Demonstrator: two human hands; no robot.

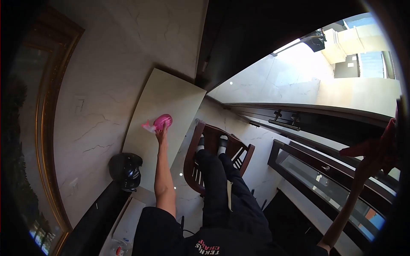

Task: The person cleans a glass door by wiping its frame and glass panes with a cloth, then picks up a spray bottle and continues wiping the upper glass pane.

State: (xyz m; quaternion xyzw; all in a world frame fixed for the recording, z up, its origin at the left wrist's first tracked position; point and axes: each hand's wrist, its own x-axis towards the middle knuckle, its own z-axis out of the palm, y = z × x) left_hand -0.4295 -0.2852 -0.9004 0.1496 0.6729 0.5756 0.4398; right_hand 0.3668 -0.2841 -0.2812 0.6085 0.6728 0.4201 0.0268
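Observation:
My left hand (160, 131) is wrapped round a pink bottle (165, 121) with a pale, pink-tipped head, which looks like a spray bottle. It is over a pale flat panel (179, 100); whether it touches the panel I cannot tell. At the far right my right hand (368, 160), in shadow, is raised by the dark window frame. Its fingers are closed on a red cloth (386, 147), with one corner sticking out to the left. My feet, in dark sandals, stand on a brown wooden chair (191, 168).
A black helmet (124, 171) sits left of my left arm. A gold picture frame (60, 85) hangs on the marbled wall. Dark-framed glass panels (299, 164) and a door handle (284, 123) are on the right. A clear plastic bottle (117, 247) is at lower left.

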